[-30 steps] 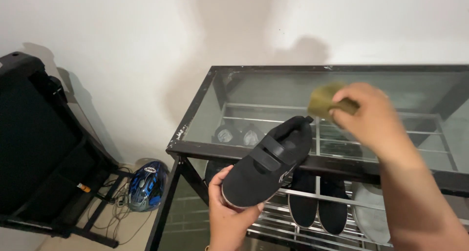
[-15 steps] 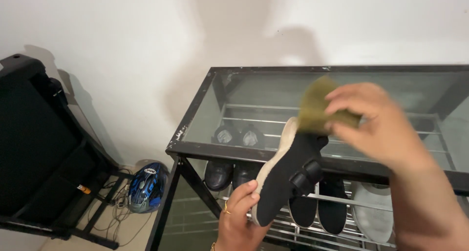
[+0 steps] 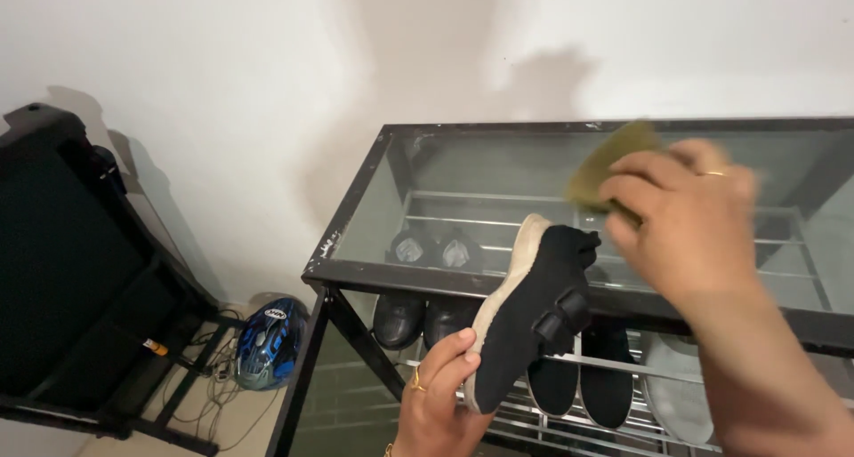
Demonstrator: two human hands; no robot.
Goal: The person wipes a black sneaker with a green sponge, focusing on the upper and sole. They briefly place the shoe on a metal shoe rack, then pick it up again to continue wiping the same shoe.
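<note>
Holding one black shoe (image 3: 532, 319) by its heel end, the left hand (image 3: 440, 404) has its fingers closed around the sole edge; the shoe is turned on its side, with the pale sole to the left and the strap to the right. It is in the air in front of the rack (image 3: 351, 275), just before the front edge of the glass top. The right hand (image 3: 680, 217) is above the rack top, near the toe of the shoe, and its fingers are pinched on one olive cloth (image 3: 609, 165); I cannot tell if the cloth touches the shoe. Inside the rack I count two dark shoes (image 3: 418, 315) at the left, two black slip-ons (image 3: 578, 377) below the held shoe, and one grey shoe (image 3: 676, 395) at the right. Left of the rack, on the floor, lies one blue helmet (image 3: 267, 343), and further left stands one black machine (image 3: 62, 270).
</note>
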